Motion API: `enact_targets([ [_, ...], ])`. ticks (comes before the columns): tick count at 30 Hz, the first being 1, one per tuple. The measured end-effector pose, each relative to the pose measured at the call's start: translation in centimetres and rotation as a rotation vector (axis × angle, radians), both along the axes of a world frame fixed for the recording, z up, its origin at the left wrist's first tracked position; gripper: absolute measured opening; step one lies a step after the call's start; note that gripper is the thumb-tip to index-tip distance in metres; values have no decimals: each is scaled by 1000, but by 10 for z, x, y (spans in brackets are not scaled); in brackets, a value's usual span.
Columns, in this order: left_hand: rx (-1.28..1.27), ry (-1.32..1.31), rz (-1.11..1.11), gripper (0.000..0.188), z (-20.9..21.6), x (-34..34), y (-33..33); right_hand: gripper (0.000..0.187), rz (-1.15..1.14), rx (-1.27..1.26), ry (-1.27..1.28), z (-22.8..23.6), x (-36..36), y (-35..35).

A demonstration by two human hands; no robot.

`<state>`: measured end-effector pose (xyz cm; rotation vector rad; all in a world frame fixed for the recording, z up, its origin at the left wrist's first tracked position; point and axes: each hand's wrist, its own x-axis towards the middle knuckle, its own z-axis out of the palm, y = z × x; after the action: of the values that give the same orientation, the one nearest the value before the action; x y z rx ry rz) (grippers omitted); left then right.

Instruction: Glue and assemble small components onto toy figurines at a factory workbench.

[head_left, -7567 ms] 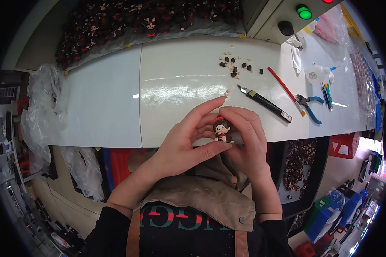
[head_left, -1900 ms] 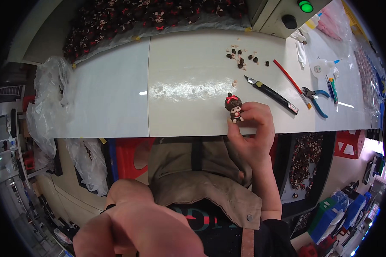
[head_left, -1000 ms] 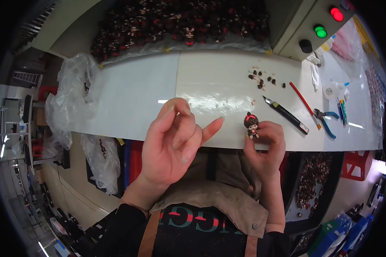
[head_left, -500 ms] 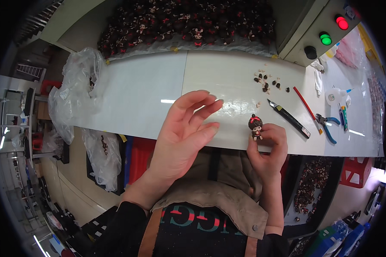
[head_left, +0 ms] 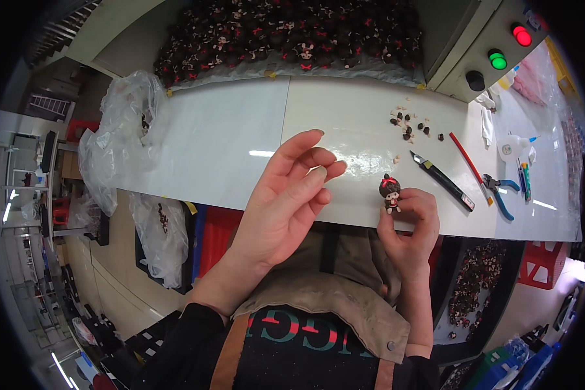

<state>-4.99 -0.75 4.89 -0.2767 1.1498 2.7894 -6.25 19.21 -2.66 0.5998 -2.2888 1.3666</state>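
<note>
A small doll figurine [head_left: 389, 192] with dark brown hair and a red bow is upright near the table's front edge. My right hand [head_left: 412, 219] pinches its lower part between thumb and fingers. To the left, my left hand [head_left: 291, 195] is raised over the table with loosely bent fingers apart, and I see nothing in it. Beyond the figurine lie small dark brown and cream pieces [head_left: 407, 129]. A black utility knife [head_left: 441, 181] rests to the right of the figurine.
Farther right are a red stick [head_left: 467, 158], blue-handled pliers [head_left: 502, 192] and a white bottle [head_left: 509, 147]. Many dark figurines [head_left: 292, 42] fill the far back. Clear plastic bags [head_left: 127, 130] hang at the left. Below the table's right edge sits a tray of small parts [head_left: 472, 292].
My left thumb has moved in closer to the fingers, and the fingers have shifted slightly. The right hand still holds the figurine in nearly the same place. The view has shifted slightly.
</note>
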Motion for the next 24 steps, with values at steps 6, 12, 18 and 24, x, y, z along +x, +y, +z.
enact_targets([
  [6,187,-53,-27,51,-2,-2,-5,32,-13,18,28,-1,0,-1],
  [12,262,-53,-37,55,-3,-3,-7,32,-10,24,24,-3,0,-3],
  [18,186,10,-46,47,-13,-4,-14,33,-6,28,38,-2,0,-4],
  [24,178,-31,-19,44,-5,-6,-9,37,-40,15,94,-2,-3,-7],
])
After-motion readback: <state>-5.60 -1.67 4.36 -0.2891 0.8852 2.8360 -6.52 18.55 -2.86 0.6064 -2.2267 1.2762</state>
